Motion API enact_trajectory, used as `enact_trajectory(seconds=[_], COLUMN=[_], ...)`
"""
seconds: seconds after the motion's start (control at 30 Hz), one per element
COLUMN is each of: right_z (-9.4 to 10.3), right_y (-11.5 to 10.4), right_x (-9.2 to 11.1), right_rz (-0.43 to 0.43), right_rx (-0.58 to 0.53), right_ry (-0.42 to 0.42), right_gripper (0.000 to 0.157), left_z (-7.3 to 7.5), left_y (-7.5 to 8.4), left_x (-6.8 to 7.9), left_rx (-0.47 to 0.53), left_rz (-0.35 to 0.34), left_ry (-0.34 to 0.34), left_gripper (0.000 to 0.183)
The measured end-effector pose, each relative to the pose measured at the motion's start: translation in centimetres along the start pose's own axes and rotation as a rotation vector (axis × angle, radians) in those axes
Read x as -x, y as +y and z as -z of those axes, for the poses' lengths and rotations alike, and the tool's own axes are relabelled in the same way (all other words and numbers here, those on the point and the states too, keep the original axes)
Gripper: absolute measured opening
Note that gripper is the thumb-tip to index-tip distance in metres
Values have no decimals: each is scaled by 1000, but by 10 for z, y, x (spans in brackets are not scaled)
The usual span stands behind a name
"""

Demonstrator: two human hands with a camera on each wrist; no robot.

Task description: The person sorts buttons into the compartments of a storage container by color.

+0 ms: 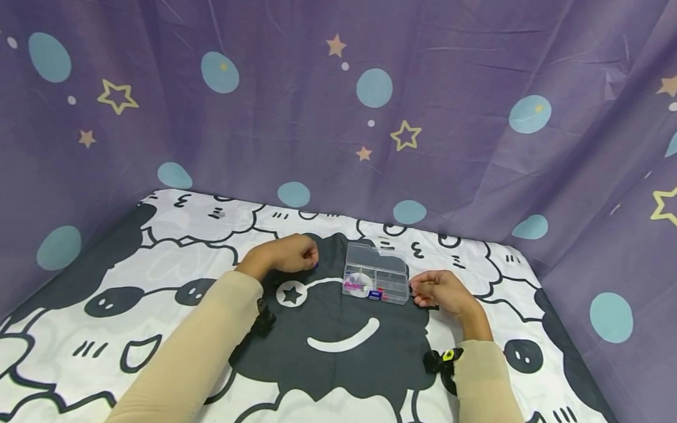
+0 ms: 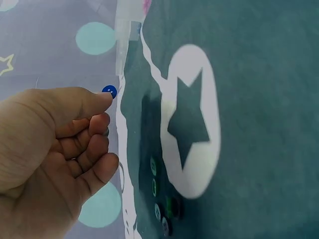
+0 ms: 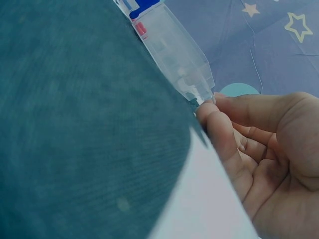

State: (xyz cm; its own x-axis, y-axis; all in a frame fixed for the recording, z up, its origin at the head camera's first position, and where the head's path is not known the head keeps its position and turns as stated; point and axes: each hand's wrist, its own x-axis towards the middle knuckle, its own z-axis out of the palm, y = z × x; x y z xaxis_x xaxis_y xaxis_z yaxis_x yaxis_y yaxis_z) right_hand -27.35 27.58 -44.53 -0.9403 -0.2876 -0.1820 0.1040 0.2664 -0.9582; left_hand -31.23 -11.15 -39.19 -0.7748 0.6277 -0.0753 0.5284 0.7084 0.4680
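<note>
My left hand [image 1: 289, 254] pinches a small blue button [image 2: 109, 91] between thumb and forefinger, the other fingers curled below. It is held up over the dark cloth, to the left of a clear plastic compartment box [image 1: 393, 288]. The box lies with its lid [image 1: 370, 256] raised toward the back. Inside are a white round piece [image 1: 360, 284], pink pieces and a blue item [image 1: 375, 296] near the front wall. At the box's right end, my right hand [image 1: 444, 292] grips the corner with thumb and forefinger. Several green and dark buttons [image 2: 154, 187] lie on the cloth by my left hand.
A cloth [image 1: 339, 341] with sheep-like cartoon faces covers the table. Behind and at both sides hangs a purple curtain [image 1: 297, 131] with stars and blue ovals. Each wrist wears a black strap [image 1: 448, 367].
</note>
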Motion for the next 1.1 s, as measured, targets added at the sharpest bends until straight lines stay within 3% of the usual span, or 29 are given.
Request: enact_trajectory(seconds=[0.3, 0.6, 0.8, 1.1], right_z=[0, 0, -1, 0], right_y=[1, 0, 0, 2], right_x=[-1, 0, 0, -2], right_rz=[3, 2, -2, 15], right_rx=[0, -10, -7, -8], right_ry=[-1, 3, 6, -3], right_gripper=[23, 22, 21, 21], left_z=[-4, -8, -10, -22], left_y=[8, 22, 30, 38], left_x=[-13, -22, -28, -43], left_rx=[-10, -71, -22, 15], left_rz=[-62, -68, -131, -136], left_ry=[11, 32, 57, 56], left_gripper=[9, 7, 6, 9])
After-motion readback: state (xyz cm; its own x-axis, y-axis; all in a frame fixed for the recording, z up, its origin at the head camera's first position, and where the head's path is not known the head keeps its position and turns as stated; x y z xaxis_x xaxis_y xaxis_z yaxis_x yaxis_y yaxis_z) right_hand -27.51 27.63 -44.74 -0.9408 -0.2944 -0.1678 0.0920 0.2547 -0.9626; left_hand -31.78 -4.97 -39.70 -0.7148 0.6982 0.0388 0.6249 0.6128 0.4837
